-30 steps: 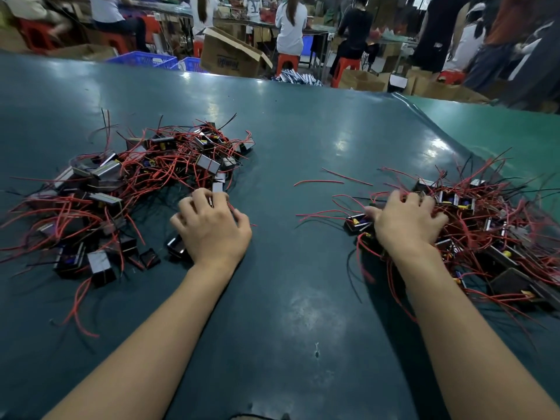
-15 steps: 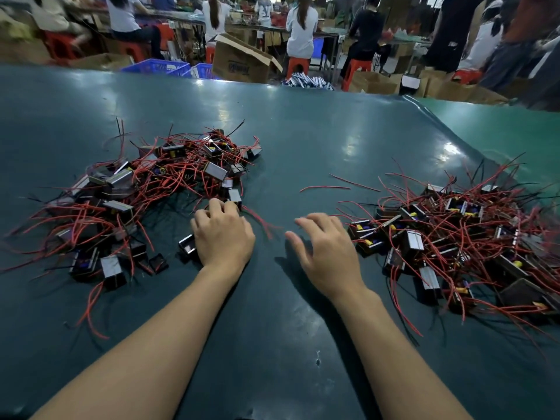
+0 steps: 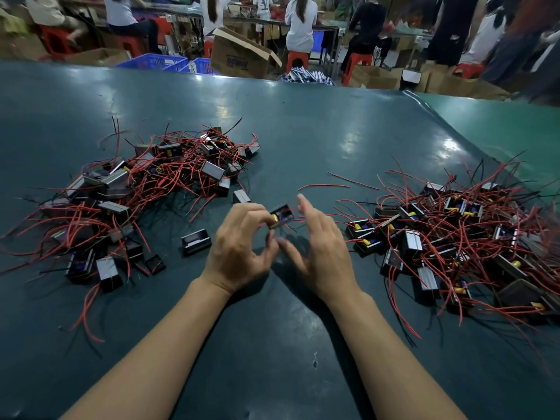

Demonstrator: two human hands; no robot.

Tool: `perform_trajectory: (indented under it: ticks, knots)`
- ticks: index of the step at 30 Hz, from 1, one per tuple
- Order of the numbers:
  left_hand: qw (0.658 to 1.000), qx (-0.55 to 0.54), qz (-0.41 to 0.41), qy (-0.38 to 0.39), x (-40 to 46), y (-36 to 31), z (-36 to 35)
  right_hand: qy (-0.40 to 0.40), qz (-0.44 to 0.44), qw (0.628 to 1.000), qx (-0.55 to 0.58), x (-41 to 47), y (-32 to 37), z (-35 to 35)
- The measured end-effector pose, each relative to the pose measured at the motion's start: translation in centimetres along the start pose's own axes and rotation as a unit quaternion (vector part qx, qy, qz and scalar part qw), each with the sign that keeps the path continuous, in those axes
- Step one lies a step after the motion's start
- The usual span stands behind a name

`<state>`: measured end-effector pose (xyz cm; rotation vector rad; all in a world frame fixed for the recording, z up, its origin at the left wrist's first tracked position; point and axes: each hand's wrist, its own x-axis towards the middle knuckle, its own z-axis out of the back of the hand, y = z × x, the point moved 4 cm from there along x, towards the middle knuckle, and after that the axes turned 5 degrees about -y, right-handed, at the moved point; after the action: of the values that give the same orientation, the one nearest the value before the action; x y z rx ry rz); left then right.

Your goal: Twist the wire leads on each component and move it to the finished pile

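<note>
Between my two hands, a little above the table, is a small black component [image 3: 281, 216] with a yellow part and red leads. My left hand [image 3: 242, 247] pinches it between fingers and thumb. My right hand [image 3: 318, 247] is beside it on the right, fingers straight and spread, holding nothing I can see. A pile of components with red wires [image 3: 145, 189] lies on the left of the dark green table [image 3: 303, 140]. A second tangled pile [image 3: 460, 231] lies on the right.
A single black component [image 3: 196, 241] lies alone just left of my left hand, another [image 3: 241, 196] a little farther back. Loose red wires [image 3: 322, 186] lie behind my hands. Beyond the table's far edge are seated people, cardboard boxes [image 3: 239, 54] and blue crates [image 3: 157, 62].
My right hand left the right pile and came to the middle. My left hand lifted off the table beside the left pile and now holds a component between both hands.
</note>
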<state>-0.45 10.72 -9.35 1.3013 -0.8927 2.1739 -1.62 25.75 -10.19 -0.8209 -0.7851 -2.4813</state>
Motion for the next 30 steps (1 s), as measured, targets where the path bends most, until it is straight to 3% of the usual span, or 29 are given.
perform_trajectory:
  ticks: [5, 10, 12, 15, 17, 19, 24, 30]
  knots:
    - [0.993, -0.056, 0.036, 0.093, 0.0, -0.2, -0.5, -0.063, 0.047, 0.994, 0.071, -0.4, 0.0, 0.3]
    - [0.983, 0.081, 0.164, 0.021, 0.5, 2.1, 0.3, -0.167, -0.134, 0.968, 0.132, -1.0, -1.9, 1.7]
    - [0.967, 0.157, 0.186, 0.080, 0.5, 3.1, -0.9, -0.186, -0.174, 0.956, 0.149, -1.2, -2.2, 2.0]
    - [0.906, 0.280, 0.206, 0.240, -0.1, 4.5, -3.2, -0.183, -0.173, 0.956, 0.150, -1.2, -1.8, 2.2]
    - [0.883, 0.302, 0.213, 0.289, -0.5, 5.1, -4.1, -0.179, -0.164, 0.959, 0.147, -1.2, -1.6, 2.3]
    - [0.890, 0.275, 0.237, 0.275, -0.3, 5.2, -3.9, -0.182, -0.165, 0.959, 0.143, -1.2, -1.5, 2.4]
    - [0.944, 0.224, 0.211, 0.118, 0.0, 3.1, -1.9, -0.196, -0.191, 0.948, 0.160, -1.3, -1.8, 2.5]
    - [0.931, 0.164, 0.286, 0.159, 0.1, 4.1, -2.1, -0.186, -0.206, 0.948, 0.157, -1.3, -2.0, 2.3]
